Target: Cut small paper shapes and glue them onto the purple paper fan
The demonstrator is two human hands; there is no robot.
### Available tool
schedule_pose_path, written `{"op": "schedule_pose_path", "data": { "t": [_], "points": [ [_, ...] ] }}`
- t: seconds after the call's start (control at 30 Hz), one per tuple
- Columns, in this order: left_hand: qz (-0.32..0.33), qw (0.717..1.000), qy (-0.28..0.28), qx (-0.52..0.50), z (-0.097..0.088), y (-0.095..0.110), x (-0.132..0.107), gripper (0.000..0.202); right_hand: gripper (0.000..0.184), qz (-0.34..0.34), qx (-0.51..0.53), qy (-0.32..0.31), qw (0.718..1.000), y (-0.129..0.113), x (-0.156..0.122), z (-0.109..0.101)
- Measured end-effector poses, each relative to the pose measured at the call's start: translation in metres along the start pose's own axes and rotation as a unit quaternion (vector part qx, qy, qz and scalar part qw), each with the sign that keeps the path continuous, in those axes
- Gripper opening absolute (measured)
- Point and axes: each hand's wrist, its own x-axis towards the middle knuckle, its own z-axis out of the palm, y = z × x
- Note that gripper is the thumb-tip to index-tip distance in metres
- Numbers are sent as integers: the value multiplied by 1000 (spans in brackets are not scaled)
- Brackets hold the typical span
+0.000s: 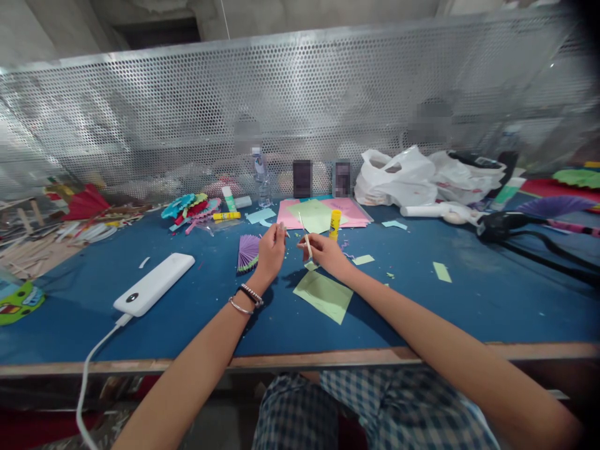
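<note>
My right hand (325, 251) is closed on a slim cream-coloured strip-like thing (307, 244), with a thin pale line rising above the fingers. What exactly it is cannot be made out. Just to its left, my left hand (272, 251) is pinched shut; a tiny pale tip shows at its fingers, too small to name. Below both hands, light green paper sheets (324, 297) lie on the blue tabletop. A purple pleated paper fan (247, 252) with a green edge lies beside my left hand. Behind my right hand stands a yellow glue stick (334, 224).
Pink paper (359, 212) with green sheets on it lies further back. A white power bank (154, 284) with a cable is at left. A water bottle (262, 178) and white plastic bags (398, 178) stand along the perforated metal screen (300, 94). Green paper scraps (441, 272) are scattered right.
</note>
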Motion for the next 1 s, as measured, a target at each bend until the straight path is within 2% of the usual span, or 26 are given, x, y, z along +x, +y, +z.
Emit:
{"op": "schedule_pose_path", "data": {
  "t": [0.13,0.4,0.67,0.83,1.0],
  "points": [
    [-1,1000,2,-9,0,1,0,38,19,-29,-60,72,995,7,3,-3],
    [-4,1000,0,-29,0,1,0,36,35,-96,-162,116,975,10,3,-4],
    [-1,1000,-4,-6,0,-3,1,34,25,-91,-188,46,977,10,1,-3],
    [6,1000,-4,3,0,-7,2,35,25,-112,-248,46,961,8,-2,-2],
    [5,1000,-3,19,-1,-5,2,36,22,-74,-279,44,956,2,-3,-4]
  ]
}}
